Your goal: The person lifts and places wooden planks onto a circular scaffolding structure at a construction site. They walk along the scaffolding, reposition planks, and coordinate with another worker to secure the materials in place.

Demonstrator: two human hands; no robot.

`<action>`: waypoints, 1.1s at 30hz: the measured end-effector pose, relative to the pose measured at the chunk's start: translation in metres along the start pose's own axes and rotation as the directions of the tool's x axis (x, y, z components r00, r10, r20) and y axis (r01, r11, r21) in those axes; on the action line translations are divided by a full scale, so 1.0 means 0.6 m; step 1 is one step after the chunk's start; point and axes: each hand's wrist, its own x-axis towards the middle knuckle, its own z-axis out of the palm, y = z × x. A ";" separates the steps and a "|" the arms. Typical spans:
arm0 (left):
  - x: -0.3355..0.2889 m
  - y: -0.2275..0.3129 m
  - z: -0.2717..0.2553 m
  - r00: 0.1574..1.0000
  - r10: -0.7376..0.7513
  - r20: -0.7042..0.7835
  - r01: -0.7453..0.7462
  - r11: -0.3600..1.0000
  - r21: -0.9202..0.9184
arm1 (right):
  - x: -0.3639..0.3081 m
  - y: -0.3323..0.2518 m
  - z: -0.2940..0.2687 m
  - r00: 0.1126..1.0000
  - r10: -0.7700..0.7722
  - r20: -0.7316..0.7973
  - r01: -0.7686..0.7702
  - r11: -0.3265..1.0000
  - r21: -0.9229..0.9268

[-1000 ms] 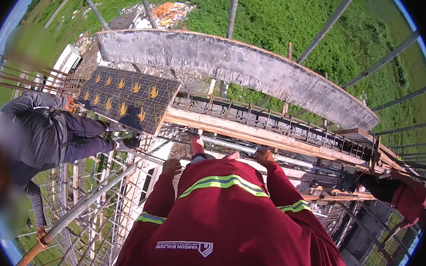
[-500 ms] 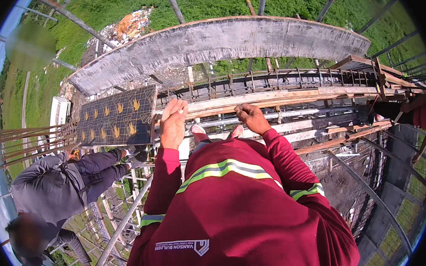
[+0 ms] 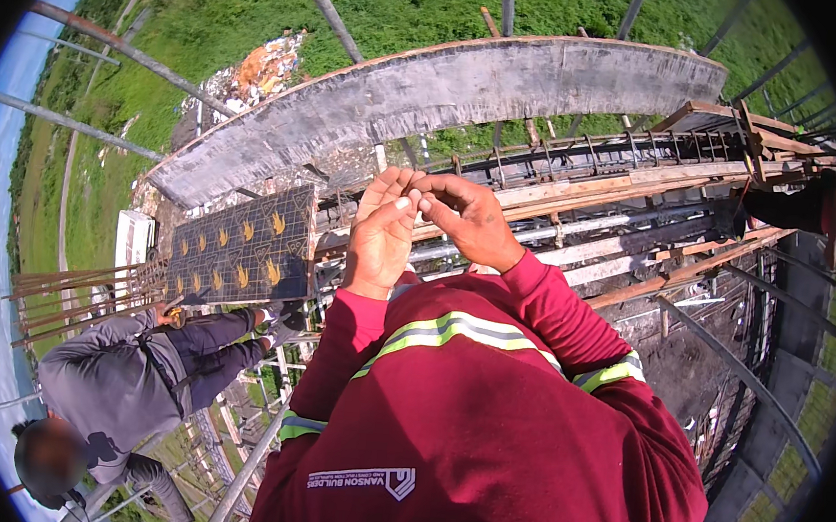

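My left hand [image 3: 382,239] and my right hand [image 3: 472,218] meet in front of my chest. The fingertips of both are pinched together and touch; whatever lies between them, if anything, is too small or hidden to make out. Beneath them run long timber planks [image 3: 581,189] edging a steel rebar cage [image 3: 544,163]. To the left of my left hand lies a dark formwork panel [image 3: 242,245] with a grid and yellow printed marks; neither hand touches it.
A long grey board [image 3: 432,81] curves across the far side. Scaffold pipes [image 3: 325,8] surround the work, with gaps to the ground below. A co-worker in grey [image 3: 124,375] bends at the left beside rusty rebar rods [image 3: 82,293]. Another person [image 3: 825,210] shows at the right edge.
My hands, apart before, have come together at the fingertips. The left moved right and the right moved slightly left. The view has shifted a little; the co-worker at left stays bent over.
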 end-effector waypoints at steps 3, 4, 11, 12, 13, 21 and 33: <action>0.001 0.003 -0.003 1.000 0.010 -0.004 -0.010 1.000 0.002 | 0.004 0.004 0.001 1.000 0.009 0.013 -0.009 1.000 0.003; 0.003 0.003 -0.004 1.000 0.009 -0.004 -0.009 1.000 0.000 | 0.005 0.005 0.001 1.000 0.004 0.023 -0.004 1.000 0.002; 0.001 0.006 -0.013 1.000 -0.015 0.003 0.015 1.000 -0.018 | 0.009 -0.004 0.005 0.998 0.031 0.053 -0.031 0.999 -0.006; 0.000 0.006 -0.014 1.000 -0.017 0.006 0.017 1.000 -0.019 | 0.010 -0.004 0.005 0.998 0.032 0.056 -0.031 0.999 -0.013; 0.000 0.006 -0.015 1.000 -0.022 0.000 0.022 1.000 -0.016 | 0.011 -0.004 0.004 0.998 0.028 0.060 -0.026 0.999 -0.020; -0.003 -0.013 -0.044 0.996 -0.063 -0.062 0.063 0.998 -0.008 | 0.012 0.029 -0.010 0.992 0.094 0.089 -0.082 0.988 -0.133; -0.048 -0.075 -0.311 0.967 0.058 -0.246 0.105 0.793 0.600 | -0.070 0.293 -0.197 0.907 0.408 -0.101 -0.404 0.781 -0.477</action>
